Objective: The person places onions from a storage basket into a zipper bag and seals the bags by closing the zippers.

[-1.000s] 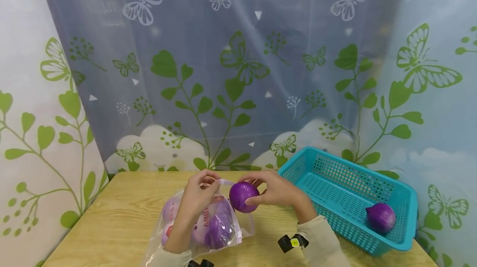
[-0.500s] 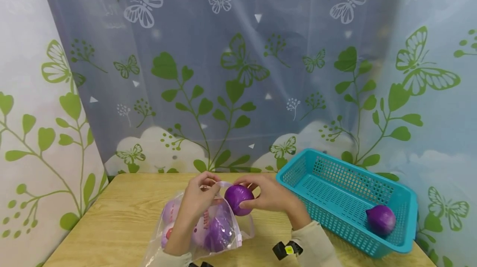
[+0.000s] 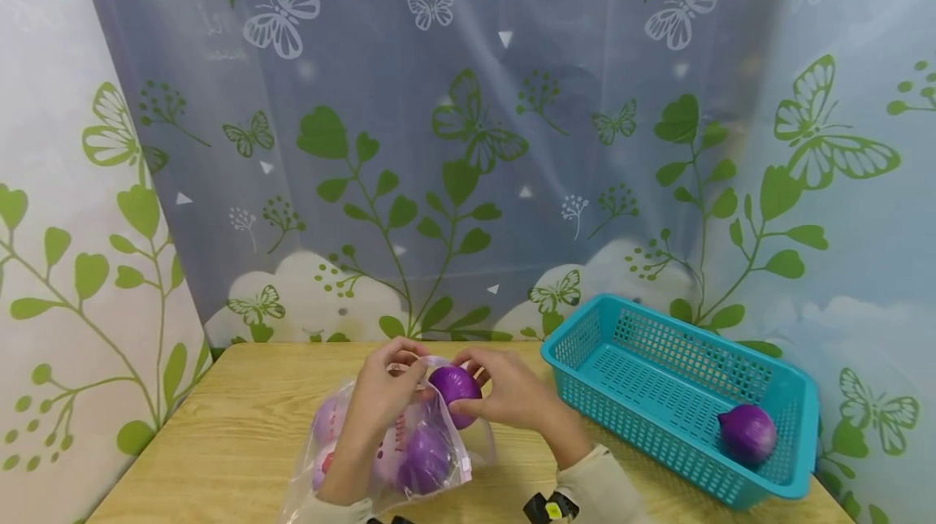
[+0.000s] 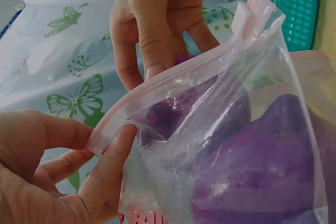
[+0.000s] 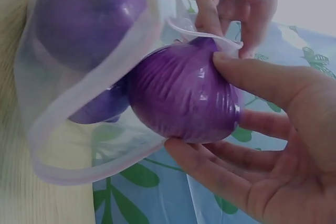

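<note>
A purple onion (image 5: 184,95) is gripped by my right hand (image 3: 508,390), thumb on one side and fingers on the other. It sits in the open mouth of a clear zip bag (image 3: 398,426), partly inside the rim. My left hand (image 3: 383,386) pinches the bag's pinkish zip edge (image 4: 157,82) between thumb and fingers. Inside the bag are several more purple onions (image 3: 426,459), seen through the plastic. The slider (image 4: 241,22) is at one end of the zip edge.
To the right stands a turquoise perforated basket (image 3: 658,435), with one purple onion (image 3: 747,435) at its near right end. Everything rests on a wood-grain table (image 3: 219,443). A patterned curtain (image 3: 468,207) hangs behind the table.
My right hand has moved left with the onion, from beside the bag's mouth to partly within it. The left hand stays at the zip edge.
</note>
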Demonstrator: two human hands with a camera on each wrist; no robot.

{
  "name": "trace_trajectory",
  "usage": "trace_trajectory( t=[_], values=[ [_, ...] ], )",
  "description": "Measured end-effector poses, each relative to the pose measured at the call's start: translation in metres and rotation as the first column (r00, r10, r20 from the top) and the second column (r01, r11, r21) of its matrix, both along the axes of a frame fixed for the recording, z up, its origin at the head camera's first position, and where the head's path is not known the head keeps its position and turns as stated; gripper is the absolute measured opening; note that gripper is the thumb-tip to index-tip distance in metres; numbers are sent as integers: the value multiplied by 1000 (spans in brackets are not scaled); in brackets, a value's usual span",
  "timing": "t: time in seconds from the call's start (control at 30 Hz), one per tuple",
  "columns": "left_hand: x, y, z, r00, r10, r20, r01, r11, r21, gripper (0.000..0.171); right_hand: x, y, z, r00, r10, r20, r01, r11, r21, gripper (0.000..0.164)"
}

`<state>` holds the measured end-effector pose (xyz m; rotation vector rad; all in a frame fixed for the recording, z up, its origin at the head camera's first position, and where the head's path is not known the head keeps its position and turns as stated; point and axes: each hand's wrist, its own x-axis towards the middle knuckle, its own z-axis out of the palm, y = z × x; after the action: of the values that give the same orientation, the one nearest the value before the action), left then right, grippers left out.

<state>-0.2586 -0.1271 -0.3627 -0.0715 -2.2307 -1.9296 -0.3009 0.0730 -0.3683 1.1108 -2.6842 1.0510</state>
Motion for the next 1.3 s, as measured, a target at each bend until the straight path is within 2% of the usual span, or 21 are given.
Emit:
trace_trajectory(
  t=[0.27,0.47,0.6,0.83,1.07,1.3],
  values=[
    [0,-3,2,1000,8,-24,-8,1000,-14,11,0,-8,-7,999,-37,7,38,997,-68,37],
    [-1,-3,1,1000,7,-11,-7,1000,0,12,0,-10,-10,999,33,-37,-36,995,-96,26],
    [-2,-3,1,1000,16,-8,-16,1000,7,13,1,-10,-9,998,59,8,-58,990,-126,22],
    [-2,-3,2,1000,17,-12,-17,999,30,11,6,-17,-11,993,15,119,8,981,-195,11],
    [-2,-3,3,1000,23,-10,-23,999,23,10,6,-22,-18,979,114,171,-72,970,-231,16],
    [-2,-5,4,1000,26,-10,-25,1000,11,11,5,-24,-17,963,200,182,-163,966,-199,25]
  ],
)
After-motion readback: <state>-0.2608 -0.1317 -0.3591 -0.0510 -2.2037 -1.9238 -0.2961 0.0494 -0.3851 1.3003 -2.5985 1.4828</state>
